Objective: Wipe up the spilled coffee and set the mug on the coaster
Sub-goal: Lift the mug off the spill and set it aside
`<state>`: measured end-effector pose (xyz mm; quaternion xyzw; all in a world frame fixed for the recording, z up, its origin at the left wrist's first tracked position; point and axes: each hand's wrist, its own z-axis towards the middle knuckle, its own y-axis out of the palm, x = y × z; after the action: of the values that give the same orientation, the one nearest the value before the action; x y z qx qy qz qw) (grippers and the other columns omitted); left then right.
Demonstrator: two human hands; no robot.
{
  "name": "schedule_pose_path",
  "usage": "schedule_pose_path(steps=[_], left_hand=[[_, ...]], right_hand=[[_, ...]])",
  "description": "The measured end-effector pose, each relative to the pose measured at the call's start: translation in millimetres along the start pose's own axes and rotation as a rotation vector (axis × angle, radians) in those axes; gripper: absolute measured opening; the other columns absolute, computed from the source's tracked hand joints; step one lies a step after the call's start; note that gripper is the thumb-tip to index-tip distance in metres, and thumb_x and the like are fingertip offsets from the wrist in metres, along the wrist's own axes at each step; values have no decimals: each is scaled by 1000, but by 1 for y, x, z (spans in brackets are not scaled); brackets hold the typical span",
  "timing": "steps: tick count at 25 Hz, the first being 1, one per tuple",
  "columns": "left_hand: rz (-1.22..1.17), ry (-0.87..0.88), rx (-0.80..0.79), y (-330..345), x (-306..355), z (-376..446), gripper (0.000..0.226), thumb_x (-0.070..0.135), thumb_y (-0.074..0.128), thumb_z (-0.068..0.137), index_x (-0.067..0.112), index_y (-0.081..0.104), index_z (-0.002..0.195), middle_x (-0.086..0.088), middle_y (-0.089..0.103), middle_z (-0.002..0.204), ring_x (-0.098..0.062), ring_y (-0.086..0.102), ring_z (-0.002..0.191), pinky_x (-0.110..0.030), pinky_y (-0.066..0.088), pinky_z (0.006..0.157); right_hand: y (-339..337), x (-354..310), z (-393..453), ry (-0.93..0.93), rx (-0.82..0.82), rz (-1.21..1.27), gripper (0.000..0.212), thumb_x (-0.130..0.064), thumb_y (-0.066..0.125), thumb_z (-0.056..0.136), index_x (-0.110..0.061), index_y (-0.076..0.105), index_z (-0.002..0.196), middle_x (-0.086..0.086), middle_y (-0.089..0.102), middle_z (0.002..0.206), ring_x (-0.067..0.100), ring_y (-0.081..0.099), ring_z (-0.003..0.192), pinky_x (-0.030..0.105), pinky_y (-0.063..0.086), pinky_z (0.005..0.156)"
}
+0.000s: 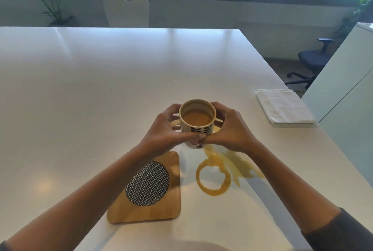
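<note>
Coffee [226, 168] lay spilled on the white bench [101, 89], right of the wooden coaster [149, 190]. Beyond both, left grip [161, 131] and right grip [230, 131] wrapped around the mug [197, 121], thumbs meeting in front.

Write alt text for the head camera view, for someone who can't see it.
Two hands, left and right, hold a mug of coffee over a white table. A coffee spill with a ring mark lies on the table beside a wooden coaster. A folded white cloth sits at the right edge.
</note>
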<state>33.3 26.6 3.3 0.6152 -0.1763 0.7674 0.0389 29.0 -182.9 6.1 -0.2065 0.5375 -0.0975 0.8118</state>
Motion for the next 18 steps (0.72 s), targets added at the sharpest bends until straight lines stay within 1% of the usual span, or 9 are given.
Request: schedule_pose_path(steps=[2, 4, 8, 9, 11, 13, 16, 18], left_hand=[[23, -1, 24, -8, -4, 9, 72, 30, 96, 60, 21, 63, 123, 8, 70, 114, -13, 65, 112, -27, 59, 84], [28, -12, 47, -16, -8, 17, 72, 30, 97, 60, 20, 64, 123, 8, 70, 114, -14, 65, 112, -27, 59, 84], [66, -23, 90, -29, -14, 31, 81, 49, 92, 50, 22, 64, 121, 10, 71, 110, -10, 67, 108, -24, 58, 82], [85, -32, 97, -32, -16, 34, 79, 49, 92, 51, 22, 64, 120, 10, 71, 110, -9, 66, 108, -25, 58, 85], [101, -59, 106, -37, -21, 40, 73, 42, 96, 56, 22, 65, 120, 9, 71, 111, -11, 65, 110, -32, 57, 90], [122, -75, 119, -41, -26, 45, 70, 37, 96, 60, 21, 65, 121, 7, 71, 112, -12, 64, 111, -35, 55, 93], [141, -84, 136, -45, -34, 51, 69, 39, 96, 60, 22, 65, 120, 7, 71, 113, -12, 63, 112, -33, 54, 92], [126, -100, 149, -47, -38, 52, 66, 39, 96, 59, 24, 66, 117, 7, 72, 111, -10, 64, 109, -29, 54, 88]], right_hand=[[6, 1, 13, -6, 3, 9, 75, -33, 95, 54, -23, 62, 121, -14, 71, 109, 4, 68, 104, 16, 56, 82], [13, 4, 27, -4, 4, 12, 74, -34, 95, 53, -24, 63, 119, -14, 72, 107, 4, 69, 102, 18, 57, 81], [27, 18, 49, 34, 10, 32, 77, -30, 97, 50, -18, 66, 119, -9, 74, 105, 7, 71, 100, 23, 59, 81], [30, 21, 54, 35, 12, 24, 77, -30, 97, 50, -18, 66, 119, -9, 74, 105, 7, 71, 100, 23, 59, 81], [35, 26, 62, 38, 10, 3, 76, -30, 97, 50, -20, 66, 118, -10, 75, 103, 5, 71, 98, 22, 59, 80], [39, 30, 69, 52, 4, 2, 74, -29, 96, 50, -20, 66, 118, -9, 75, 104, 6, 71, 99, 27, 60, 83], [46, 34, 76, 67, 1, -4, 72, -24, 95, 51, -18, 67, 117, -6, 75, 104, 7, 71, 98, 33, 60, 85], [50, 36, 79, 74, -2, -9, 71, -19, 95, 53, -16, 67, 117, -5, 75, 103, 7, 71, 98, 34, 60, 86]])
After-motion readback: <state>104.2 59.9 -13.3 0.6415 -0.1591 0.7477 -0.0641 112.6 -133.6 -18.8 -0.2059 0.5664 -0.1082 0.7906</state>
